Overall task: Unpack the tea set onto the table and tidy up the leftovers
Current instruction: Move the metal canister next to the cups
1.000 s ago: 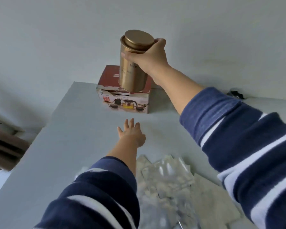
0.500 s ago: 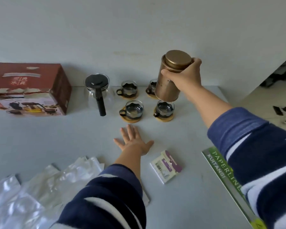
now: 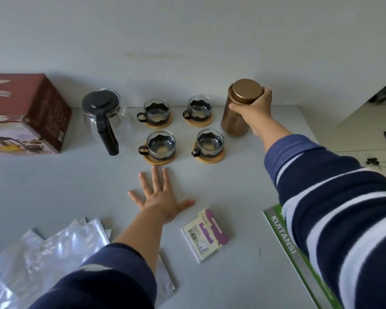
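grey table [image 3: 243, 186], gold tin [image 3: 236, 117] in right hand [image 3: 254, 108], left hand [image 3: 161, 197] flat

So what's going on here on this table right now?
A person is laying out a tea set. Their right hand grips a gold canister near its lid, at the table right of four glass cups on wooden coasters. A glass teapot and the red box sit to the left. The left hand lies flat; plastic bags remain nearby.
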